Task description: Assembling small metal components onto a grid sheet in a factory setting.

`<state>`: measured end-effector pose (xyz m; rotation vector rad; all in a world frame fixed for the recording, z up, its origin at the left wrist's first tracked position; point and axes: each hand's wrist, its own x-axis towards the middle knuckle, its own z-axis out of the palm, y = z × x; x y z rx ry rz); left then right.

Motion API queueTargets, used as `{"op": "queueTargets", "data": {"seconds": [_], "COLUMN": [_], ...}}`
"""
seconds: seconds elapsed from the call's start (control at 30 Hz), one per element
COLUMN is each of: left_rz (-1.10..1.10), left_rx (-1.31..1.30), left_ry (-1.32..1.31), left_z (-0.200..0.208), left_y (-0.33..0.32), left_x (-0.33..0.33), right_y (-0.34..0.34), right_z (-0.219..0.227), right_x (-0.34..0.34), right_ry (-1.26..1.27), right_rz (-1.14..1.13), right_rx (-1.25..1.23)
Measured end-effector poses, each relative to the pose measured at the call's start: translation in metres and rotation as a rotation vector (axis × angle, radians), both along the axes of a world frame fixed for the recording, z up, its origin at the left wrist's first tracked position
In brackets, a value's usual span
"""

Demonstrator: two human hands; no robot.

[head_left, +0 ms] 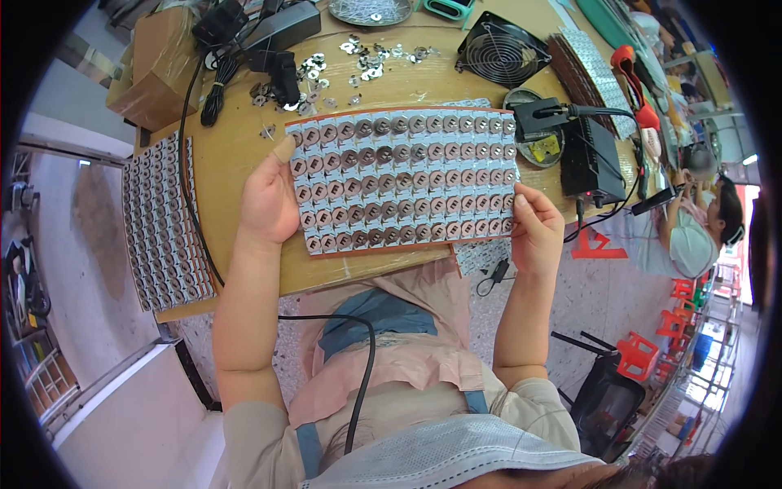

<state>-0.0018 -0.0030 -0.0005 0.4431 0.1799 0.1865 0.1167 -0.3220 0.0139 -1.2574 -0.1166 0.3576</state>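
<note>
Over the front of the table I hold up a flat circuit board panel (403, 181), tilted toward me. Rows of round, coin-like metal discs on white boards cover it, with a reddish-brown edge along top and bottom. My left hand (271, 196) grips its left edge, thumb near the upper corner. On the right edge, my right hand (538, 230) pinches it between thumb and fingers, around mid-height and below. Another panel (474, 259) lies partly hidden beneath, showing past the lower right edge.
At the left stands a stack of similar panels (167, 224). Loose metal discs (366, 61) lie behind, near a metal dish (371, 11), a black fan (503, 50) and a cardboard box (155, 65). A black power unit (593, 163) with cables and a round tin (542, 153) stand right.
</note>
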Motion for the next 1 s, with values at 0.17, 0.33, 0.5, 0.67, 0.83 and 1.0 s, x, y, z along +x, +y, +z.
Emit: {"op": "queueTargets", "data": {"seconds": [0.17, 0.33, 0.5, 0.67, 0.83, 1.0], "left_rz": [-0.021, -0.023, -0.009, 0.001, 0.015, 0.001], "left_rx": [0.009, 0.062, 0.119, 0.185, 0.206, 0.136], "left_ry": [-0.038, -0.024, -0.054, -0.043, -0.058, -0.074], "left_z": [0.002, -0.003, 0.003, 0.007, 0.008, 0.004], "left_y": [-0.001, 0.001, -0.006, -0.008, -0.011, -0.009], "left_x": [-0.001, -0.002, 0.000, 0.003, 0.006, 0.006], "right_y": [0.004, 0.004, 0.037, 0.094, 0.124, 0.133], "right_z": [0.001, -0.004, 0.020, 0.054, 0.062, 0.055], "right_x": [-0.002, 0.000, 0.001, 0.022, 0.046, 0.039], "right_ry": [0.001, 0.002, -0.573, -1.224, -0.955, -1.123], "right_rz": [-0.018, -0.030, -0.178, 0.174, 0.635, 0.613], "right_rx": [-0.017, -0.033, -0.580, -0.811, -0.951, -1.046]}}
